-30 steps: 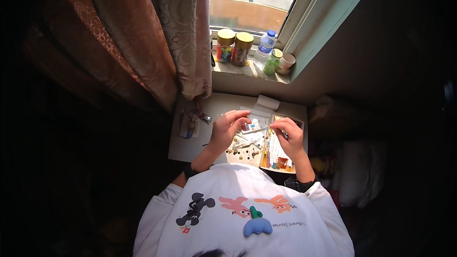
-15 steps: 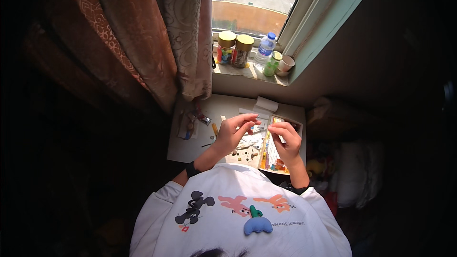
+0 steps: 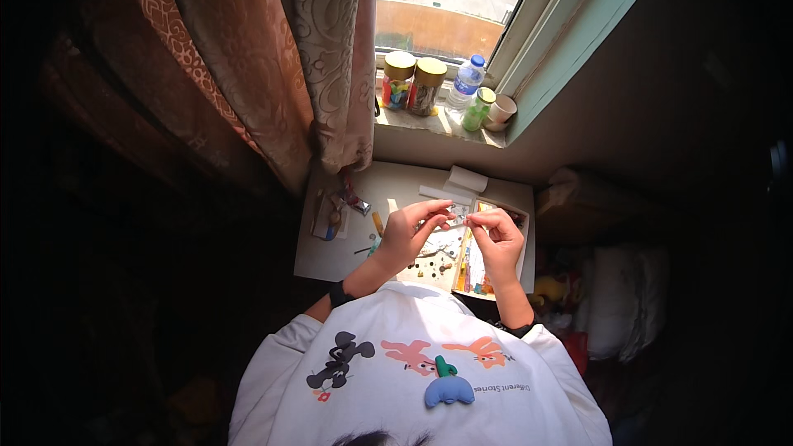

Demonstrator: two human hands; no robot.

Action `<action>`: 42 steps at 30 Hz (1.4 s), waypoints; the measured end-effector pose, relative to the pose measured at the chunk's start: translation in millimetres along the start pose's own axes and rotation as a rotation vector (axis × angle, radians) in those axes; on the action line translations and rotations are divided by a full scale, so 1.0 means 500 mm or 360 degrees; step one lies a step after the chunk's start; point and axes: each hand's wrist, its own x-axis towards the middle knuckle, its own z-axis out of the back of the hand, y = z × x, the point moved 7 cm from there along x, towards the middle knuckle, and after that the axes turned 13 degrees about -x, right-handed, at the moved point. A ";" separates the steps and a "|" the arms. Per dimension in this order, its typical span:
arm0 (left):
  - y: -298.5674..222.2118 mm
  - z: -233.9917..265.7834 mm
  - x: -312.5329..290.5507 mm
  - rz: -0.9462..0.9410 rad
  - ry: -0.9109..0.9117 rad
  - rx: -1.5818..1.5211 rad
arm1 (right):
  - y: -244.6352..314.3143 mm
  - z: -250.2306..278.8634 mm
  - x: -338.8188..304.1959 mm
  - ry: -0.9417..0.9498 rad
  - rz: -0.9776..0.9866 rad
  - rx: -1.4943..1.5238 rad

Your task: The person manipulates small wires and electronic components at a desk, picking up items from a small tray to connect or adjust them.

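Observation:
Both my hands are raised over the small white table, fingertips facing each other with a narrow gap between them. The thumb and forefinger of my left hand (image 3: 406, 233) come together in a pinch; what lies in it is too small to make out. My right hand (image 3: 500, 239) is closed in a similar pinch, and its contents cannot be made out either. Under them, several small dark and brownish beadlike pieces (image 3: 431, 268) are scattered on the tabletop. Below my right hand stands a shallow open box (image 3: 472, 271) with colourful items inside, partly covered by that hand.
The white table (image 3: 326, 260) carries a white paper roll (image 3: 468, 179) at the back and a yellow strip (image 3: 377, 222) at left. On the sill are two gold-lidded jars (image 3: 429, 91), a water bottle (image 3: 467, 81), a green jar (image 3: 477, 111) and a cup (image 3: 502, 108). A curtain (image 3: 330, 74) hangs left.
My right fingertips have drawn together into a tighter pinch. My left hand has barely moved. The whole view has shifted slightly, and a small teal thing now shows beside my left wrist.

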 end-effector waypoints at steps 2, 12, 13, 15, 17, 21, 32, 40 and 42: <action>-0.020 -0.003 -0.002 -0.0138 0.0010 0.0212 | -0.007 -0.010 -0.002 0.0022 -0.0108 0.0174; -0.021 0.005 -0.018 -0.0174 -0.0098 0.0156 | 0.005 -0.017 -0.010 -0.0016 -0.0156 0.0225; -0.020 0.007 -0.020 -0.0161 -0.0114 0.0179 | 0.009 -0.017 -0.010 -0.0023 -0.0158 0.0225; -0.016 0.008 -0.022 -0.0125 -0.0122 0.0135 | 0.014 -0.016 -0.014 -0.0001 -0.0156 0.0259; -0.014 0.007 -0.023 -0.0091 -0.0130 0.0092 | 0.017 -0.019 -0.018 0.0023 -0.0152 0.0294; -0.009 0.002 -0.025 -0.0077 -0.0133 0.0001 | 0.014 -0.029 -0.025 0.0031 -0.0244 0.0452; -0.022 -0.003 -0.030 -0.0124 -0.0139 0.0089 | 0.003 -0.036 -0.033 0.0052 -0.0382 0.0577; -0.045 -0.014 -0.030 -0.0207 -0.0113 0.0288 | -0.004 -0.037 -0.042 0.0076 -0.0533 0.0694; -0.052 -0.016 -0.028 -0.0266 -0.0108 0.0327 | -0.005 -0.039 -0.045 0.0093 -0.0587 0.0742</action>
